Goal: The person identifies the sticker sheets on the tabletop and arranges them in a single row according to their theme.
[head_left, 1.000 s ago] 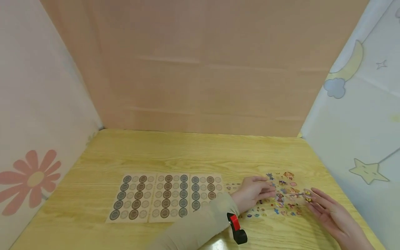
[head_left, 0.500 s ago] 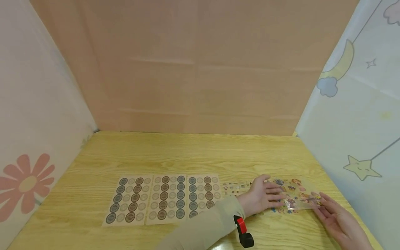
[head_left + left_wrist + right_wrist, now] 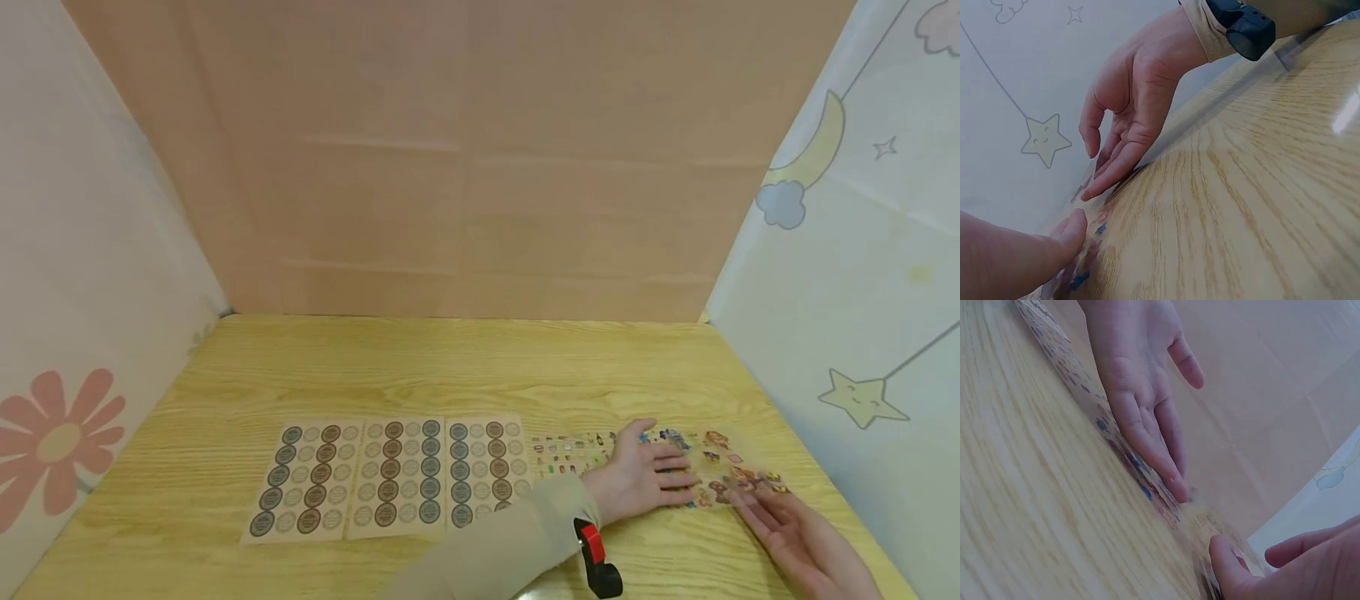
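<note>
In the head view, my left hand (image 3: 645,479) lies over a clear cartoon sticker sheet (image 3: 712,456). Its fingers are straight and spread, its palm turned to the right. At the near right part of that sheet, my right hand (image 3: 795,529) pinches the edge between thumb and fingers. The right wrist view has the right thumb (image 3: 1225,562) against the film, the left hand's fingertips a short way off. Left of the cartoon sheet lies another sticker sheet (image 3: 558,448) with small pictures, partly hidden by my left arm.
Three label sheets with round prints lie side by side: the left (image 3: 300,479), the middle (image 3: 397,471) and the right (image 3: 477,467). My left sleeve (image 3: 510,533) crosses the right one's corner. Walls stand at the back and sides of the table (image 3: 420,358).
The left hand has slid right over the cartoon sheet, its fingers spreading out. The right end of that sheet, raised half a second ago, now lies lower. The right hand has shifted slightly left.
</note>
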Available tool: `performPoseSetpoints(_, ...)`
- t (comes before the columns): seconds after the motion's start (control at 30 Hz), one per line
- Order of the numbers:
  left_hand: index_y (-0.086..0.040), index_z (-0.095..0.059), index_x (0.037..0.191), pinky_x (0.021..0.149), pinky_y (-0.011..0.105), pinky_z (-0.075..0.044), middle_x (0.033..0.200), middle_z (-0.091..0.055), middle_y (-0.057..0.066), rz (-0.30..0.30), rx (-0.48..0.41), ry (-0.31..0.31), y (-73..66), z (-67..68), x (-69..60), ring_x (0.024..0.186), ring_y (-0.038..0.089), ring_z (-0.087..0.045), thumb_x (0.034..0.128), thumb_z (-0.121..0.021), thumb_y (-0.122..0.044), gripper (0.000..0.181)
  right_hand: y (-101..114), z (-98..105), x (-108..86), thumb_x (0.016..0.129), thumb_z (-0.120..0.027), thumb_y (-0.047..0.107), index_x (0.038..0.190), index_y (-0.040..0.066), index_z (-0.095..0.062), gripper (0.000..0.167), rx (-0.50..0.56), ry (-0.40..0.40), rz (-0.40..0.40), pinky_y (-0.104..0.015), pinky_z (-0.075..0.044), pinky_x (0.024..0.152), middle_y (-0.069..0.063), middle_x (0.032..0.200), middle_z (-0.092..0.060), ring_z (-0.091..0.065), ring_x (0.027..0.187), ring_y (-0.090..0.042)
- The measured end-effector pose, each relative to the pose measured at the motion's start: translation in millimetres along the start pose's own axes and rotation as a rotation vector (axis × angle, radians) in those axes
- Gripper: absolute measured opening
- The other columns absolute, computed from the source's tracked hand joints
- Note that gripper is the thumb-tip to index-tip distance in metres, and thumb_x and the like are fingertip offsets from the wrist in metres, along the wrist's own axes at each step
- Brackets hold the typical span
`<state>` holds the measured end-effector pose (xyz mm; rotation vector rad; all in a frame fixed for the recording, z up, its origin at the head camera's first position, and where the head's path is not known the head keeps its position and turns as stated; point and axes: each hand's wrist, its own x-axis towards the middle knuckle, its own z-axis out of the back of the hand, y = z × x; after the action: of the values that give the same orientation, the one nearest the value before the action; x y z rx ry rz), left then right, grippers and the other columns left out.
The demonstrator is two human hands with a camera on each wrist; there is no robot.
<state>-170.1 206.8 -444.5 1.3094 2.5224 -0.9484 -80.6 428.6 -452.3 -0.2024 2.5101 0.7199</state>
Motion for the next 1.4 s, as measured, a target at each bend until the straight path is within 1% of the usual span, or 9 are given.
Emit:
performPoseSetpoints(0.13,0.018,-0.041,0.133,0.102,0.061,-0.034,0.128,-0.048,0.033,-0.004,-0.001,0.011,3.0,-3.4,3.0,0.118,0.051,-0.045,0.093,-0.048,-0.047,0.076,-1.9,0.8,-3.2,0.104,-0.033,0.003,0.093,-0.001,-0.054,0.024,-0.046,0.036,-0.008,-0.032,-0.031,0.11,-0.018,0.1,-0.059,-0.062,0.095,-0.031)
performPoseSetpoints(0.27,0.019,-0.038,0.134,0.104,0.061,-0.032,0.13,-0.045,0.035,0.001,-0.007,0.022,6.4,-5.5,6.1,0.121,0.051,-0.042,0.0937,-0.047,-0.046,0.077,-2.5,-0.3,-6.6,0.103,-0.034,0.002,0.091,0.0,-0.062,0.031,-0.074,0.035,-0.015,-0.03,-0.035,0.107,-0.015,0.101,-0.06,-0.062,0.097,-0.028)
performPoseSetpoints(0.37,0.02,-0.037,0.134,0.105,0.059,-0.031,0.131,-0.044,0.036,-0.005,-0.016,0.027,8.3,-6.5,8.0,0.123,0.052,-0.04,0.0941,-0.047,-0.045,0.077,-1.0,-0.7,-7.8,0.103,-0.034,0.004,0.112,0.008,-0.052,0.021,-0.029,0.002,-0.008,-0.031,-0.034,0.108,-0.018,0.1,-0.06,-0.062,0.097,-0.029)
performPoseSetpoints(0.43,0.02,-0.037,0.133,0.105,0.058,-0.031,0.13,-0.043,0.037,-0.014,-0.03,0.03,9.1,-7.2,9.1,0.124,0.052,-0.039,0.094,-0.047,-0.045,0.077,0.5,-0.1,-8.9,0.105,-0.033,0.008,0.137,0.024,-0.029,0.037,0.039,0.003,-0.004,-0.032,-0.031,0.11,-0.021,0.098,-0.061,-0.061,0.098,-0.032)
performPoseSetpoints(0.53,0.021,-0.035,0.133,0.106,0.057,-0.031,0.131,-0.041,0.038,-0.021,-0.06,0.034,10.0,-8.5,10.6,0.125,0.052,-0.037,0.0939,-0.049,-0.045,0.078,2.9,2.0,-11.9,0.106,-0.031,0.015,0.138,0.047,0.015,0.064,0.16,0.03,-0.006,-0.034,-0.027,0.112,-0.028,0.094,-0.06,-0.059,0.103,-0.037)
performPoseSetpoints(0.9,0.021,-0.033,0.135,0.107,0.058,-0.029,0.133,-0.041,0.037,-0.004,-0.058,0.039,13.2,-11.2,10.4,0.126,0.052,-0.035,0.093,-0.049,-0.046,0.08,6.2,5.0,-25.7,0.106,-0.031,0.021,0.137,0.043,0.027,0.07,0.2,0.073,-0.003,-0.04,-0.019,0.115,-0.031,0.109,-0.054,-0.051,0.114,-0.042)
performPoseSetpoints(1.0,0.02,-0.033,0.135,0.106,0.059,-0.029,0.134,-0.04,0.036,-0.013,-0.046,0.041,13.2,-11.3,9.8,0.126,0.052,-0.035,0.0932,-0.048,-0.046,0.08,5.8,6.8,-27.8,0.106,-0.026,0.021,0.148,0.014,-0.013,0.044,0.208,0.195,-0.031,-0.044,-0.013,0.116,-0.033,0.119,-0.051,-0.05,0.113,-0.049)
performPoseSetpoints(1.1,0.019,-0.034,0.136,0.106,0.059,-0.029,0.135,-0.04,0.035,-0.021,-0.033,0.04,12.4,-11.0,10.0,0.126,0.052,-0.035,0.0937,-0.047,-0.047,0.079,7.4,7.0,-27.9,0.106,-0.021,0.022,0.109,-0.013,-0.049,0.045,0.217,0.309,-0.081,-0.046,-0.008,0.116,-0.04,0.114,-0.051,-0.047,0.113,-0.054)
performPoseSetpoints(1.4,0.017,-0.035,0.136,0.105,0.059,-0.031,0.135,-0.043,0.033,-0.02,-0.015,0.04,11.3,-8.9,9.7,0.126,0.05,-0.037,0.0942,-0.046,-0.048,0.079,15.0,9.1,-26.7,0.107,-0.021,0.029,0.106,-0.018,-0.051,0.056,0.222,0.346,-0.161,-0.044,-0.008,0.116,-0.041,0.114,-0.05,-0.044,0.115,-0.055)
